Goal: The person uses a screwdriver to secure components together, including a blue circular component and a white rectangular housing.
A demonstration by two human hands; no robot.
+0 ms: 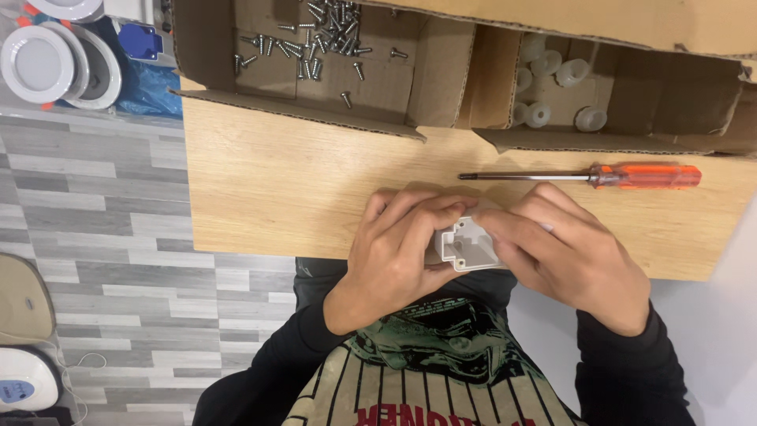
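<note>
A small white plastic box housing (468, 246) with screw holes at its corners sits between both hands at the near edge of the wooden table (276, 181). My left hand (394, 256) wraps its left side, fingers curled over the top. My right hand (564, 252) grips its right side, fingertips pressing on the rim. Just beyond the hands, a screwdriver with an orange handle (643, 176) lies flat on the table, its tip pointing left.
A cardboard box (213, 55) at the table's far edge holds several loose screws (315, 43). A second cardboard box (678, 95) to its right holds several white plastic caps (552, 75). Round white light fittings (47, 63) lie on the floor, far left.
</note>
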